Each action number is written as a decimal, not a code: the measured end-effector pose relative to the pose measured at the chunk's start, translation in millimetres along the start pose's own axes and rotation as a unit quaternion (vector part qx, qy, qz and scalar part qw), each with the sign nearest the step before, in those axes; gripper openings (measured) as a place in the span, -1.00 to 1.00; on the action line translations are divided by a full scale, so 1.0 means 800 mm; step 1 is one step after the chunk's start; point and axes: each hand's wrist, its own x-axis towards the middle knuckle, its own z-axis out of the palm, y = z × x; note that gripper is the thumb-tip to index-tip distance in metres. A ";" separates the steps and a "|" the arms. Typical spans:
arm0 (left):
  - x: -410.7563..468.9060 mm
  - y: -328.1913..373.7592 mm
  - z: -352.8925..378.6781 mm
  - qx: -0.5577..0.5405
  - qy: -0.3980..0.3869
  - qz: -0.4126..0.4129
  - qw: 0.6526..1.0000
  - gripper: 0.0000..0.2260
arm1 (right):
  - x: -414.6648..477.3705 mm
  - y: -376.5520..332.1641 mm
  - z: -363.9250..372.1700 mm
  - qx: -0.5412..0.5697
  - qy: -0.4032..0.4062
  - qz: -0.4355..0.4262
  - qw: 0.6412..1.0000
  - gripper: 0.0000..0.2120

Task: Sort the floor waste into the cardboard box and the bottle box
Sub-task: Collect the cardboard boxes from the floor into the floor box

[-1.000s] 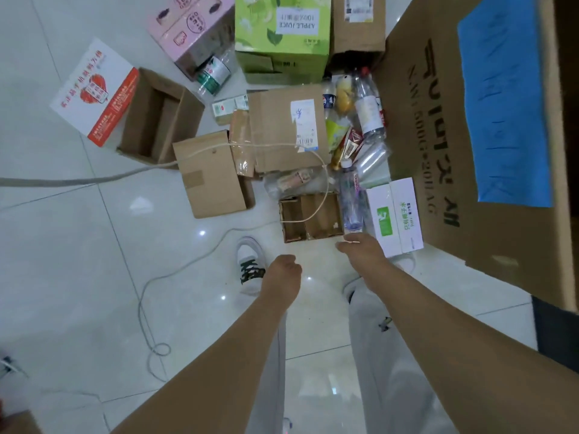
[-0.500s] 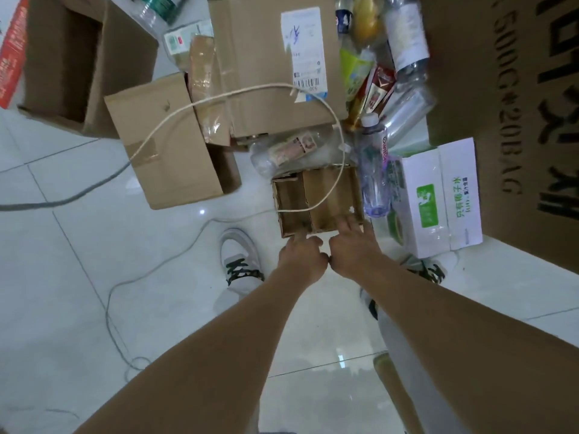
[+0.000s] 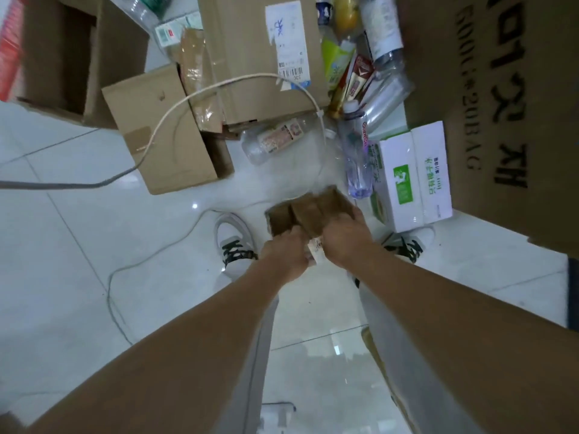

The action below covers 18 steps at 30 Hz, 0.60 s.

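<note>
Near, between shoes (image 3: 233, 242): small brown carton (image 3: 308, 211), both hands on it. Fingers of left hand (image 3: 286, 255) curled over near rim; right hand (image 3: 344, 239) wrapped round right wall. Risk: thin walls fold under squeeze, carton slips. Also white cable (image 3: 238, 80) looping just beyond could snag; clear bottle (image 3: 358, 158) close right might get knocked rolling.
</note>
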 end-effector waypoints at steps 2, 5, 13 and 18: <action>-0.059 0.019 -0.018 -0.060 -0.005 -0.009 0.998 -0.59 | -0.050 0.002 -0.026 0.009 -0.006 -0.013 1.000 -0.71; -0.152 0.048 -0.054 -0.069 0.003 0.007 0.998 -0.63 | -0.133 0.001 -0.081 0.052 0.013 -0.037 0.998 -0.70; -0.321 0.148 -0.214 -0.070 0.183 0.080 0.977 -0.57 | -0.330 0.031 -0.282 0.056 0.236 -0.032 0.970 -0.67; -0.383 0.227 -0.332 -0.053 0.356 0.133 0.923 -0.62 | -0.410 0.086 -0.401 0.015 0.344 -0.048 0.938 -0.70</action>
